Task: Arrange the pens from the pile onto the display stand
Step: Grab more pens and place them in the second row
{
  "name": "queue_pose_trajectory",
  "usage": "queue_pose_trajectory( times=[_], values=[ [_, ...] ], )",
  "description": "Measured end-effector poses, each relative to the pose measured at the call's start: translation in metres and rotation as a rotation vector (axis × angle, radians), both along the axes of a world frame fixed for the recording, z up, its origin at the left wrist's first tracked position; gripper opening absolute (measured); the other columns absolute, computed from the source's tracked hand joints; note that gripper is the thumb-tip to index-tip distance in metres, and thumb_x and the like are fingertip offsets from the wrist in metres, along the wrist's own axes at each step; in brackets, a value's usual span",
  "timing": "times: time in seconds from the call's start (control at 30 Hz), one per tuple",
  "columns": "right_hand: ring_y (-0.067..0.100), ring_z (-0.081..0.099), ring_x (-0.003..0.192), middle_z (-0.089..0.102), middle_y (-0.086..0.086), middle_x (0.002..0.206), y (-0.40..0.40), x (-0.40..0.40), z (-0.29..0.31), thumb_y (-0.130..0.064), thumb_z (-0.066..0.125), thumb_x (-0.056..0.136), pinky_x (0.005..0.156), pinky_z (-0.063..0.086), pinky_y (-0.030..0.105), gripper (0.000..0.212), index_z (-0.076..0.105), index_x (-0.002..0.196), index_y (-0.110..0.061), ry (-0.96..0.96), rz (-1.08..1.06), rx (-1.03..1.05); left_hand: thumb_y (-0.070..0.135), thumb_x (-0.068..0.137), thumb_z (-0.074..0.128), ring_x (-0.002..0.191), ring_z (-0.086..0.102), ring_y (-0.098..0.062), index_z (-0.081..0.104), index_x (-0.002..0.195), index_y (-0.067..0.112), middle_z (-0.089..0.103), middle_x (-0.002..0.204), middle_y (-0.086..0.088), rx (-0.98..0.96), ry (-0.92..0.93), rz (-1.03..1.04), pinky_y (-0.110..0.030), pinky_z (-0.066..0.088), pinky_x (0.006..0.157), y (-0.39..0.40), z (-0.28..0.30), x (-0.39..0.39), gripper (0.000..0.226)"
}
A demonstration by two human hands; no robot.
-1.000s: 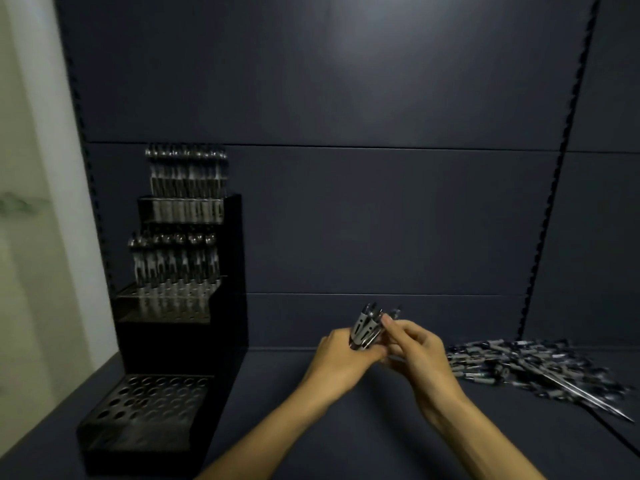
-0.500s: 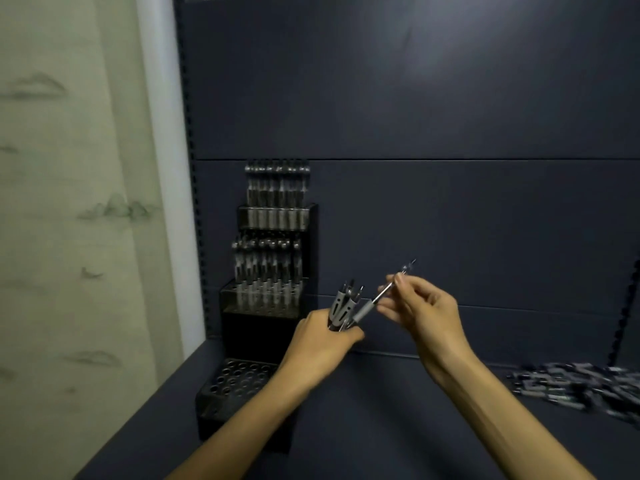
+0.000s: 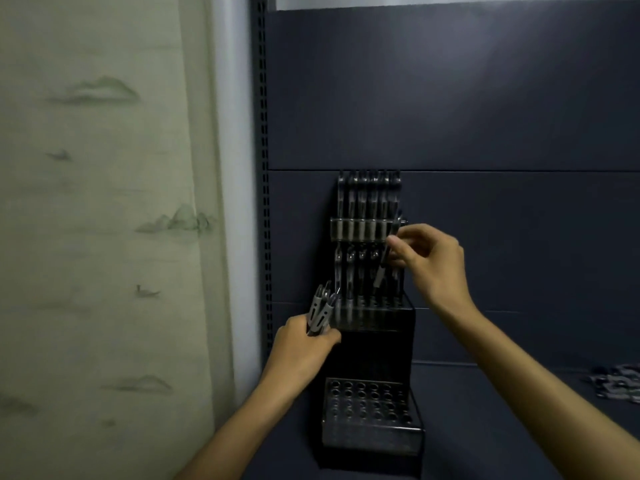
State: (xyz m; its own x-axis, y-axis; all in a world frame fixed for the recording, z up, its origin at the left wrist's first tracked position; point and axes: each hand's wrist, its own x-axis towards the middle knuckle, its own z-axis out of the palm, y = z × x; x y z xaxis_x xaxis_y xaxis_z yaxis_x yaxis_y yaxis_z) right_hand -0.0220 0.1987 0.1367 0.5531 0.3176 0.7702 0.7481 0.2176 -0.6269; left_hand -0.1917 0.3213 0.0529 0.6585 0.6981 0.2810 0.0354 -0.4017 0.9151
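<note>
Dark shelf, right hand (image 3: 431,261) pinching pen (image 3: 381,271) at display stand (image 3: 377,337), left hand (image 3: 301,344) gripping bundle (image 3: 320,311)

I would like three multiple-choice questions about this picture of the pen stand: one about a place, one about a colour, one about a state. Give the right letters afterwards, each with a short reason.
1. Where does the pile of loose pens lie?
A. far right on the shelf
B. left of the stand
C. on the stand's top

2. What colour is the display stand?
A. white
B. black
C. red

3. What is in the bottom tier of holes?
A. full of pens
B. half full
C. no pens

Answers:
1 A, it shows at the right edge.
2 B, its body is black.
3 C, the visible holes stand open, while the right hand holds a pen at the middle tier and the left hand grips a bundle of pens.
</note>
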Motion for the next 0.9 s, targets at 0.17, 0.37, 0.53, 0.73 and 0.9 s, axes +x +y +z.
queue_pose_trajectory(
  times=[0.17,0.37,0.53,0.73,0.9],
  values=[
    [0.005,0.073,0.076,0.075,-0.003,0.086,0.020,-0.002,-0.007,-0.025,0.074,0.089,0.071,0.062,0.028,0.020,0.072,0.105,-0.013,-0.008,-0.036,-0.063,0.020,0.080,0.069,0.056,0.038,-0.015,0.045,0.063,0.021,0.043,0.056,0.006,0.022,0.016,-0.019,-0.034,0.033,0.059,0.012,-0.002,-0.001,0.030],
    [0.003,0.072,0.076,0.075,-0.007,0.084,0.031,0.002,-0.013,-0.026,0.076,0.088,0.070,0.062,0.029,0.019,0.074,0.103,-0.014,-0.059,-0.040,-0.144,0.019,0.080,0.069,0.056,0.042,-0.013,0.047,0.062,0.021,0.046,0.055,0.009,-0.005,-0.004,0.005,-0.031,0.036,0.058,0.010,-0.002,0.009,0.029],
    [0.003,0.072,0.072,0.074,-0.007,0.081,0.033,0.006,-0.017,-0.029,0.075,0.089,0.070,0.063,0.032,0.020,0.074,0.102,-0.015,-0.058,-0.057,-0.172,0.017,0.080,0.069,0.055,0.043,-0.012,0.047,0.060,0.022,0.047,0.055,0.008,0.015,-0.023,0.023,-0.031,0.037,0.057,0.009,0.001,0.016,0.029],
    [0.000,0.070,0.074,0.074,-0.009,0.080,0.037,0.010,-0.028,-0.036,0.076,0.088,0.074,0.061,0.029,0.023,0.075,0.099,-0.017,-0.123,-0.115,-0.300,0.017,0.080,0.068,0.056,0.042,-0.013,0.048,0.062,0.020,0.048,0.057,0.004,0.027,-0.024,0.033,-0.031,0.037,0.057,0.009,0.001,0.020,0.028],
    [-0.001,0.067,0.079,0.072,-0.011,0.083,0.036,0.008,-0.039,-0.035,0.074,0.089,0.075,0.057,0.025,0.021,0.073,0.101,-0.018,-0.139,-0.168,-0.333,0.017,0.080,0.069,0.056,0.042,-0.013,0.047,0.062,0.020,0.048,0.057,0.005,0.026,-0.011,0.033,-0.032,0.038,0.057,0.010,-0.004,0.022,0.029]
  ],
)
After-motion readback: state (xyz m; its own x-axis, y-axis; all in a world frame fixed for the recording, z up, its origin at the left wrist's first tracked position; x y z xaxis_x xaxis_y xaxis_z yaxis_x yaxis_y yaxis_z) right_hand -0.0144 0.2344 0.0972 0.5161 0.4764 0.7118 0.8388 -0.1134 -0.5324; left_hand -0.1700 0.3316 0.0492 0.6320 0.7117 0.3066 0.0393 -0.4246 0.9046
